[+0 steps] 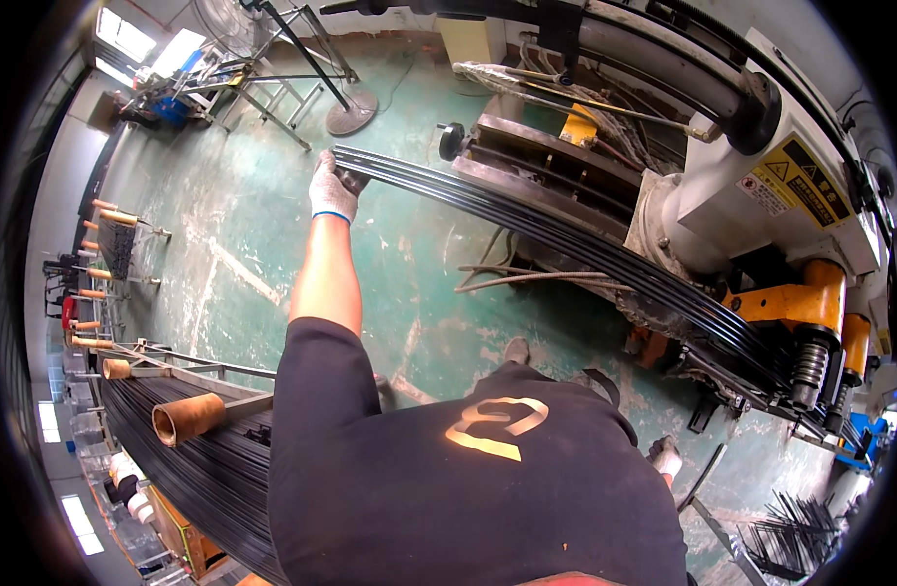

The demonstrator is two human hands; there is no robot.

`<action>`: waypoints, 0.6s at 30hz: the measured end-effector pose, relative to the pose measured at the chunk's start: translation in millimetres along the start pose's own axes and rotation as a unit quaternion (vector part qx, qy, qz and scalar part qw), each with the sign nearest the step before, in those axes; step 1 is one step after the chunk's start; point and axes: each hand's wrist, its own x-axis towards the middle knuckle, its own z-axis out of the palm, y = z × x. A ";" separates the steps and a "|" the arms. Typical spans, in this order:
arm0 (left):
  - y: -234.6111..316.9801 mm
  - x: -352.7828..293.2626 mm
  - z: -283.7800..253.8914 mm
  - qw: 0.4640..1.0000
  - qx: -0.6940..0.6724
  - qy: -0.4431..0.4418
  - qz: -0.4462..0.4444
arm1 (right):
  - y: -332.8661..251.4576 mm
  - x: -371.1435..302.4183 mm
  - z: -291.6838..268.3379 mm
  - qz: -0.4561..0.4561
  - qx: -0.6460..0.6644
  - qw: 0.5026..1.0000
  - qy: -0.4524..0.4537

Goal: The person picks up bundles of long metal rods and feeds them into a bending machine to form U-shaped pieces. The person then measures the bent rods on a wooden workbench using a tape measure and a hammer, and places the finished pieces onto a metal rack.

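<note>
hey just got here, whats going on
A person's gloved left hand holds one end of a bundle of long dark bars. The bars slant across in front of the machine, their far part reaching in by its orange arm. The gloved right hand is low at the person's right side, away from the bundle; whether it holds anything is unclear. More dark bars lie at the left.

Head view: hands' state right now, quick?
Left hand: closed, holding the end of the long black bars.
Right hand: low beside the body, partly hidden; open or closed cannot be told.
</note>
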 end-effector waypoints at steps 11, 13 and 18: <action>3.3 -0.4 -6.0 0.998 0.049 -0.048 0.007 | -12.5 -14.4 25.7 -0.023 -0.046 0.997 -0.058; 7.8 2.6 -4.6 0.996 0.055 -0.070 -0.019 | -4.0 -14.8 25.1 -0.031 -0.032 0.999 -0.029; 3.9 40.3 -19.3 0.986 0.076 -0.123 -0.081 | 44.6 25.5 -24.1 -0.024 -0.033 0.997 -0.067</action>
